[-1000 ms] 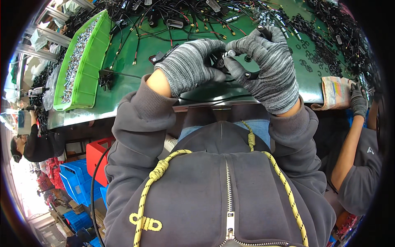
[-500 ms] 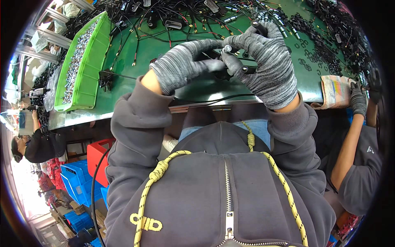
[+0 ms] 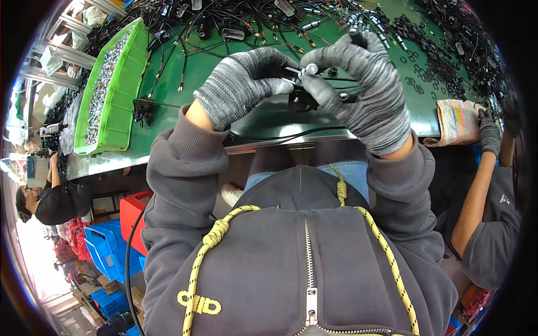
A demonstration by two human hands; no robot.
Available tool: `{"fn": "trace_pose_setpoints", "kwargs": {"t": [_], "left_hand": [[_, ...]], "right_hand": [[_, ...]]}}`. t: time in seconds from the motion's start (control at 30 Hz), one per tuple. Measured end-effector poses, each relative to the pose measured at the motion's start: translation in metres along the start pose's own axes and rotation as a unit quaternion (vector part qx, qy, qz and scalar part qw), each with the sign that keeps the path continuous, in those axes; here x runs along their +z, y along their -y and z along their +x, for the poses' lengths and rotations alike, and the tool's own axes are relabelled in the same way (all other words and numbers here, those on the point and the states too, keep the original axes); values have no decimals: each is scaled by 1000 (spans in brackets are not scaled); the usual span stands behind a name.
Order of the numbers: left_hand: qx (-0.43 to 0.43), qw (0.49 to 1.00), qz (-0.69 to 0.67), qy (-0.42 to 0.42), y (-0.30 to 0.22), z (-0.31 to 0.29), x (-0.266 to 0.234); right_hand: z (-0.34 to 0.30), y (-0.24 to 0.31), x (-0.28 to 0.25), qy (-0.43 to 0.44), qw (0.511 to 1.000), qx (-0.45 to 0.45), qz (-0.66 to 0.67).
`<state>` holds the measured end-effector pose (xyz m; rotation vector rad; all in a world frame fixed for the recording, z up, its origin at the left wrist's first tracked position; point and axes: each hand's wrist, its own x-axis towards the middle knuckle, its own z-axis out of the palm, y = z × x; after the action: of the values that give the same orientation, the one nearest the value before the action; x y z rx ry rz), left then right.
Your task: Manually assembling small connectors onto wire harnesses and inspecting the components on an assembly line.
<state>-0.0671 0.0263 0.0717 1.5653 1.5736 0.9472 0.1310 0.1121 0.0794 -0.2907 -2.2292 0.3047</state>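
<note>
Both my hands wear grey striped knit gloves and meet over the table's near edge. My left hand [image 3: 238, 84] is closed, thumb toward fingers, on a small black part [image 3: 301, 99] with shiny metal strips; the fingers hide much of it. Against that part, my right hand [image 3: 361, 92] pinches a small silver round-headed metal piece [image 3: 311, 69] between thumb and forefinger. A black rod-like piece [image 3: 357, 38] sticks out by the right hand's curled fingers; its kind cannot be made out. Black cables run beneath and beside the hands.
On the green table [image 3: 185, 117], a green bin [image 3: 120, 112] of small metal parts stands left. Black wired parts [image 3: 232, 33] lie along the back, black rings [image 3: 414, 78] to the right. A co-worker's gloved hand [image 3: 488, 134] touches a cloth [image 3: 457, 120]. Blue crates [image 3: 112, 246] stand lower left.
My hands have drawn slightly apart, the left shifting a little left. The metal strips and the black part between them now show more clearly.
</note>
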Motion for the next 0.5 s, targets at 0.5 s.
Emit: {"fn": "trace_pose_setpoints", "kwargs": {"t": [0.5], "left_hand": [[-24,998,-38,-31,3,-28,30]], "right_hand": [[-6,-1,6,-29,998,8,48]]}}
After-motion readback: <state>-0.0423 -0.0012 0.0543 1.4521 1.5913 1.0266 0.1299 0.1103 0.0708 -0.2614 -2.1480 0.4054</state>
